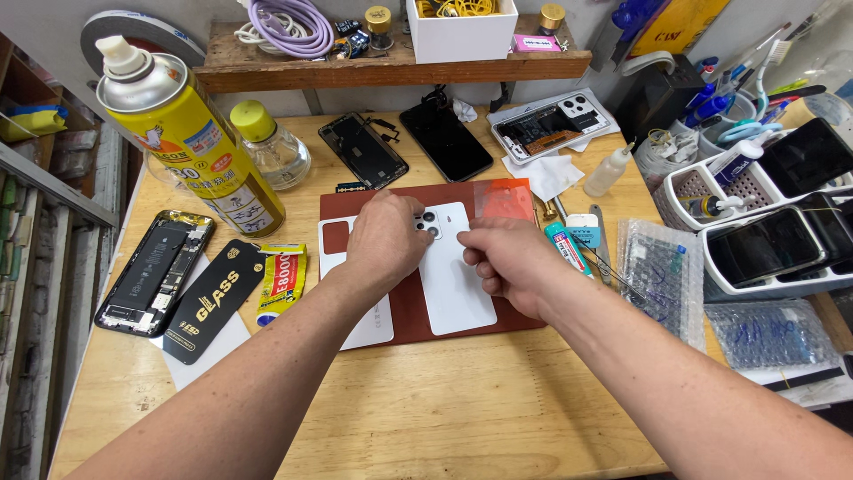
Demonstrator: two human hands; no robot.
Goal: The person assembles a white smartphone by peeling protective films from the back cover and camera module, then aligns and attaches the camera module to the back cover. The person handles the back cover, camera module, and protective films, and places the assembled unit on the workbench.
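Cluttered with phone parts, the wooden workbench (426,418) carries a reddish-brown mat (409,311) at its middle. On the mat lies a white phone (453,276), back up. Left hand (384,238) presses down, fingers curled, beside the phone's camera cluster. Right hand (506,265) pinches a clear film (503,199) with an orange tab at the phone's upper edge.

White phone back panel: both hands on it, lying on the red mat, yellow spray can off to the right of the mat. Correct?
Not quite. The head view shows the yellow spray can to the left of the red mat, not the right. The rest holds: left hand and right hand are on the white phone back panel.
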